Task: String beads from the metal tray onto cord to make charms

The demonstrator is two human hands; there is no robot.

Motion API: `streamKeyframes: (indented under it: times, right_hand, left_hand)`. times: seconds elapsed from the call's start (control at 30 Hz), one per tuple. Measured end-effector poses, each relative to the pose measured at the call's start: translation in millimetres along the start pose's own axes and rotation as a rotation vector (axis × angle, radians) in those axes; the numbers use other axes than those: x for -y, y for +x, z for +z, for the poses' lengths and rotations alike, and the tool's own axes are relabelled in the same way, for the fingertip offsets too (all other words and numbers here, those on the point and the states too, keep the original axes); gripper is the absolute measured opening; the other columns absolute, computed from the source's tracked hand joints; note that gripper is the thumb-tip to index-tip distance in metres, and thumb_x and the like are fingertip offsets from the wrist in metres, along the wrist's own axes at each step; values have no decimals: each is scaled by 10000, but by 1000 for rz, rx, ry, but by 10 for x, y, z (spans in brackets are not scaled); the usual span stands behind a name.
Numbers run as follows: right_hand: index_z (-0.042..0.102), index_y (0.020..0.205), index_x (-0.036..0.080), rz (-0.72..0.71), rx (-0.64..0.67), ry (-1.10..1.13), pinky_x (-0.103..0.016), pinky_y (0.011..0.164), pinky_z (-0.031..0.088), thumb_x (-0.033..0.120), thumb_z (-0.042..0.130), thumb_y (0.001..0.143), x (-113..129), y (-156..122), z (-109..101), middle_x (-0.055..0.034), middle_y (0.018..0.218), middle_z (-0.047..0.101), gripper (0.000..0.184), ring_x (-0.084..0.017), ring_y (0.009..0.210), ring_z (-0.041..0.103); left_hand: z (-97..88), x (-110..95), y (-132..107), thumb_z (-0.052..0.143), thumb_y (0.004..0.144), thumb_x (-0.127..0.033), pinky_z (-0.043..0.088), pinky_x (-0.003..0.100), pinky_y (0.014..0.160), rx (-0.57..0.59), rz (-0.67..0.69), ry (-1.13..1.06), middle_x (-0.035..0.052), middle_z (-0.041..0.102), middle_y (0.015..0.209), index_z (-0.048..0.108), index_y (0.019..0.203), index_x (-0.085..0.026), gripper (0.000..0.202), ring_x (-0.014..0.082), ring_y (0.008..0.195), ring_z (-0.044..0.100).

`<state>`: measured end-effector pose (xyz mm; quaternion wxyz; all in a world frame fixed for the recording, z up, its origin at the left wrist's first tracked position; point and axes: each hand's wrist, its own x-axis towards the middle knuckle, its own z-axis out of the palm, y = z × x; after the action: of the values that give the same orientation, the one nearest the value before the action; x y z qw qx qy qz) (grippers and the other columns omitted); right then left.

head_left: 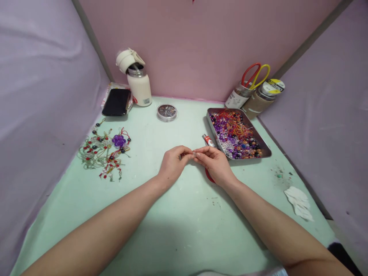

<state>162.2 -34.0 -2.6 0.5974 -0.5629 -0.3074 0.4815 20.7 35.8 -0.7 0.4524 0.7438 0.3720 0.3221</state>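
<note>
My left hand [173, 163] and my right hand [215, 163] meet fingertip to fingertip over the middle of the pale green table [161, 230]. Both pinch a tiny pale bead [194, 154] between them. A red cord [208, 176] loops out from under my right hand. Just past my right fingers lies a small red and silver lighter [208, 140]. To its right stands a metal tray [266, 151] filled with purple, clear and dark beads and tangled red and yellow cords.
Finished bead charms [105, 149] lie at the left. A round spool tin [167, 112], a white flask [139, 82] and a black phone [116, 102] stand at the back. Jars with scissors [254, 76] stand back right; white paper scraps [299, 202] lie at right.
</note>
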Motion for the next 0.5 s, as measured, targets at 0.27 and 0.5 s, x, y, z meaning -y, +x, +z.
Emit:
streamKeyframes:
  times: [0.27,0.5]
  right_hand:
    - [657,769,183,-14,11,-57,-290,749,558,377,744,696,72,-42,55,-12,826,647,225,-129,772,613]
    - [616,841,209,-104,44,-42,-274,676,570,397,671,776,10,-55,46,-4,868,613,206,-128,776,597]
  left_hand:
    - [11,-1,-12,623,783,-239,442,265,690,12,52,71,-7,684,759,671,759,-210,62,126,662,544]
    - [12,-28,-28,582,816,-250,431,259,686,60,92,15,5,666,806,663,876,-205,111,120,683,540]
